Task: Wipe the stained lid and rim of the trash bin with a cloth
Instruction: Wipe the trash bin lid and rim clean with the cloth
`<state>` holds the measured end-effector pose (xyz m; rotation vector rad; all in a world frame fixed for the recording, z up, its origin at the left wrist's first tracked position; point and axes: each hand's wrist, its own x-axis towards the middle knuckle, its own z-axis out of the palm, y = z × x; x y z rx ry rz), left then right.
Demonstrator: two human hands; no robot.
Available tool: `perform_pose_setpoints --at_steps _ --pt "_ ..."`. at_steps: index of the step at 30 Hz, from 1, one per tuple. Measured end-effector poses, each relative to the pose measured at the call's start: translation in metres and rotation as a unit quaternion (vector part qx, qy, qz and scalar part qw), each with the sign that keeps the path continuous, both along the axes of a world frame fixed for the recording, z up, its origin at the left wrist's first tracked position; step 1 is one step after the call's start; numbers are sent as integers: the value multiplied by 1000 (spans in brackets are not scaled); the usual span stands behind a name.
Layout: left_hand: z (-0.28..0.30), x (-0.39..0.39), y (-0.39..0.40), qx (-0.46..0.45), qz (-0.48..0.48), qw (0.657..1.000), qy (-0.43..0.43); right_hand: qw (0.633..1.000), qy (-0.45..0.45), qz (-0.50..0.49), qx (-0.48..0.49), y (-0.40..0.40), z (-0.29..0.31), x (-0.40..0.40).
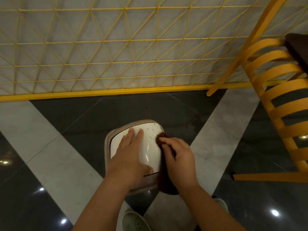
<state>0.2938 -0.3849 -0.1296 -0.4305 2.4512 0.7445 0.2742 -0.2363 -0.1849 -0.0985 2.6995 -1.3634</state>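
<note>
**Visitor:** What stage had the cleaning reached when this was taken?

**Bystander:** The wiping looked well under way. The trash bin [133,157] stood on the tiled floor [50,164] before a yellow lattice fence [100,52], a yellow slatted chair [275,97] off to the right. Its white lid [150,147] carried brown specks [152,130] near the far right corner, and the beige rim [107,144] around it seemed, to my eye, not yet reached.

**Visitor:** And the hands?

**Bystander:** The left hand [129,152] lay flat on the lid, fingers [130,132] straight and slightly apart, steadying it. The right hand [179,157] had its fingers curled round a dark brown cloth [160,136], bunched and pressed to the lid's right edge, the rest trailing down the bin's side.

**Visitor:** What did the next move call for?

**Bystander:** As I judged it, pushing the cloth forward over those specks, then round the rim, with the left hand holding the lid still.
</note>
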Motion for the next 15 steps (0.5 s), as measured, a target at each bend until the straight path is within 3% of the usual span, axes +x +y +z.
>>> perform_pose_setpoints --at_steps 2,5,7,12,15 --pt "1 -1 0 -1 0 1000 -2 994 -80 -53 -58 2 -7 -7" --pt "2 -1 0 6 2 1000 -5 986 -136 -83 -48 11 -15 11" --pt "3 -1 0 13 7 1000 -4 991 -111 -74 -33 15 -13 31" --pt "3 0 -2 24 9 1000 -10 997 60 33 32 7 -1 23" --pt "2 0 -4 34 6 999 -19 999 26 23 7 -4 -1 -12"
